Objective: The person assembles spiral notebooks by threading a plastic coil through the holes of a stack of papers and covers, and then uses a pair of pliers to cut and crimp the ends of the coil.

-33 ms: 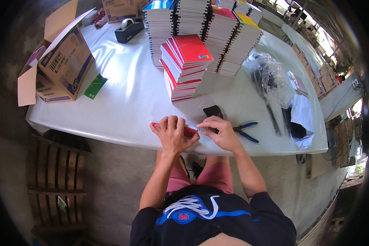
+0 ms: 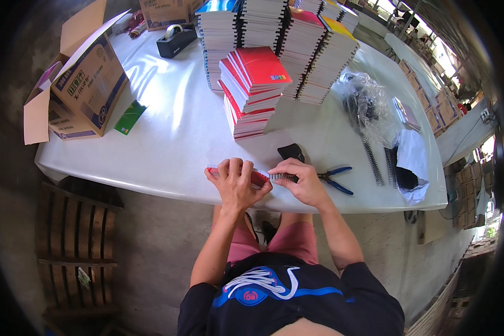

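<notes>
Near the table's front edge, my left hand [image 2: 238, 182] is closed over a red-covered notebook [image 2: 259, 178], which stands on edge with its long side toward me. My right hand [image 2: 301, 182] pinches a dark spiral binding coil [image 2: 280, 176] whose left end meets the notebook's right end. Whether the coil passes through the holes is hidden by my fingers. Just right of my right hand lie pliers with blue handles [image 2: 339, 180]. A dark flat object [image 2: 292, 152] lies behind that hand.
Beyond my hands stands a stack of red notebooks [image 2: 255, 89], with tall stacks of bound notebooks [image 2: 319, 61] behind. An open carton [image 2: 87, 89], a green card [image 2: 130, 117] and a tape dispenser [image 2: 176, 41] are at left. Loose coils [image 2: 372, 159] and plastic wrap [image 2: 369, 103] lie at right.
The notebook has tilted slightly in my left hand, so a little more of its red cover shows. Both hands stay in nearly the same place.
</notes>
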The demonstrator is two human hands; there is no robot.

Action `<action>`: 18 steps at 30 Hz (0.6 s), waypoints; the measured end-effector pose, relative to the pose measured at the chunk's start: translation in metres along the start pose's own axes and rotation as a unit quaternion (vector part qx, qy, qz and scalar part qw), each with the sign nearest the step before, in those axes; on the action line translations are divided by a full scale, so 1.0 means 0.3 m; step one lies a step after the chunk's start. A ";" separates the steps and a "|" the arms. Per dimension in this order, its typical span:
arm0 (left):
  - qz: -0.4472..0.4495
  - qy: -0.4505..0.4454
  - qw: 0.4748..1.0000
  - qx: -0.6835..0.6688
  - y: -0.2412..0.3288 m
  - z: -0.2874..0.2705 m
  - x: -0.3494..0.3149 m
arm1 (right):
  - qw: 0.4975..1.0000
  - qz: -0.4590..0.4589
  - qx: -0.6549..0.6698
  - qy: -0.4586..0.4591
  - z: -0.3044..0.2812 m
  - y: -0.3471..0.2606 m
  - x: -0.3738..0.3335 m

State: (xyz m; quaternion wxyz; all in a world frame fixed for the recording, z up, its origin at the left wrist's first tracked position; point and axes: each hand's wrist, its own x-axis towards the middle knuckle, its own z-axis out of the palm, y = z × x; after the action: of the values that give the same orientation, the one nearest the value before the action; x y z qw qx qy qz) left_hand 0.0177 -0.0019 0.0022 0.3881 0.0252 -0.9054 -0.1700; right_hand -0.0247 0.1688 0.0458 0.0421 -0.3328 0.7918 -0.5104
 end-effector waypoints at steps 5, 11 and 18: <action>-0.006 -0.035 0.999 0.003 -0.009 -0.002 0.005 | 0.994 0.078 0.055 -0.048 -0.016 0.000 0.008; -0.001 -0.077 0.997 -0.009 -0.015 -0.010 0.007 | 0.987 0.113 -0.025 -0.114 -0.037 -0.030 0.026; 0.048 -0.060 0.995 -0.060 -0.067 -0.009 -0.019 | 0.995 0.040 -0.087 -0.032 -0.037 -0.056 -0.042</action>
State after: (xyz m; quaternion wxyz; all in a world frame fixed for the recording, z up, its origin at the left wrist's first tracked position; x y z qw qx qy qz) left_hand 0.0219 -0.0205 -0.0067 0.3413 -0.0525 -0.9154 -0.2067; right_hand -0.0113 0.1805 0.0618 0.0589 -0.3197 0.8440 -0.4266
